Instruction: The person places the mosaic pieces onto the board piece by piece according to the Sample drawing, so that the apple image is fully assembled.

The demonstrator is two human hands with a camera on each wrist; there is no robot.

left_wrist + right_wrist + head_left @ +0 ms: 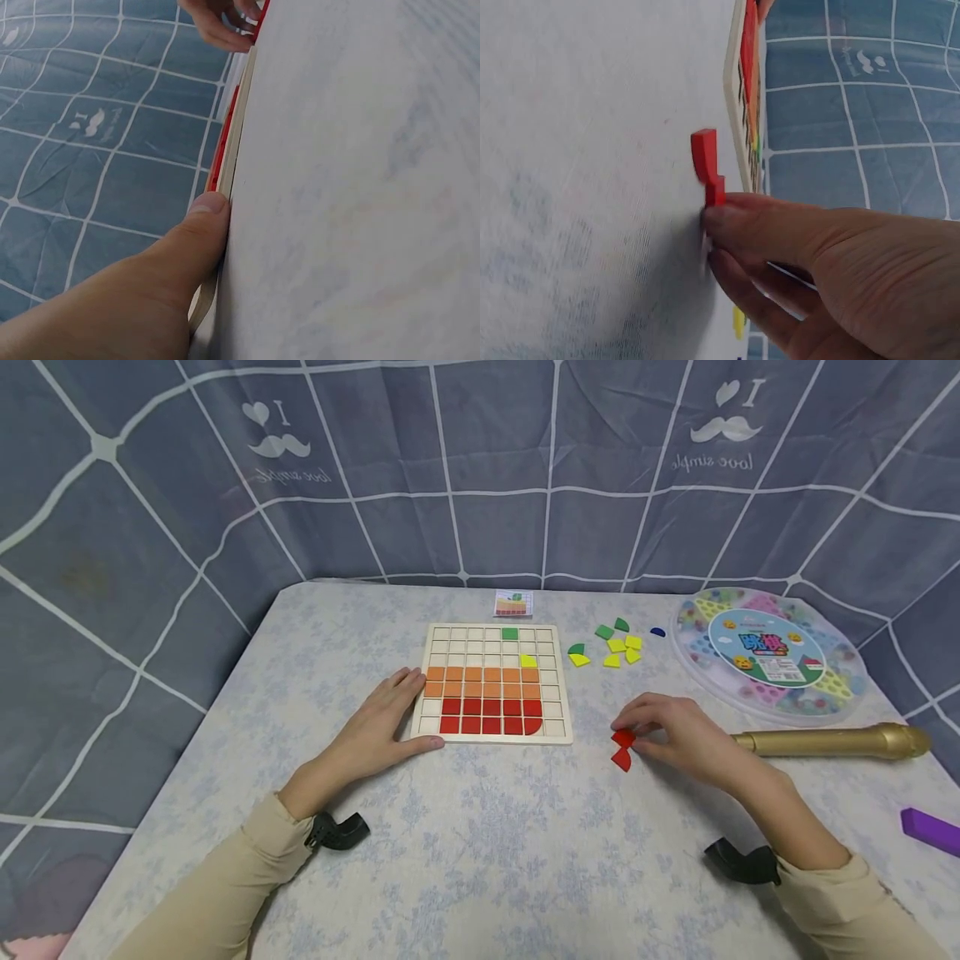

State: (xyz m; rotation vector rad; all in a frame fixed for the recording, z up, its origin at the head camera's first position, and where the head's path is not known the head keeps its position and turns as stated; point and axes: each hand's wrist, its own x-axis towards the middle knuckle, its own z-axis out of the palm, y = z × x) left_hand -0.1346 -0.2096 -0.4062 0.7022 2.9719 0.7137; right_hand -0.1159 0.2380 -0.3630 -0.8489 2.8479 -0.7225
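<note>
A wooden grid board (565, 731) holds rows of orange square tiles (482, 681) and red tiles (491, 716), plus one green and one yellow tile. My left hand (372, 724) rests at the board's lower left corner, its fingers along the left side and its thumb (206, 217) against the near edge. Right of the board, my right hand (675, 732) pinches a red rounded tile (623, 739) between thumb and fingers. A second red tile (622, 760) lies against it on the near side. In the right wrist view, the fingertips partly cover the pinched tile (715, 191).
Loose yellow (616, 645) and green tiles (604, 632) lie beyond my right hand, with a dark blue piece (657, 632). A small picture card (513, 603) sits behind the board. To the right are a round game box (697, 672), a gold stick (832, 742) and a purple block (930, 831).
</note>
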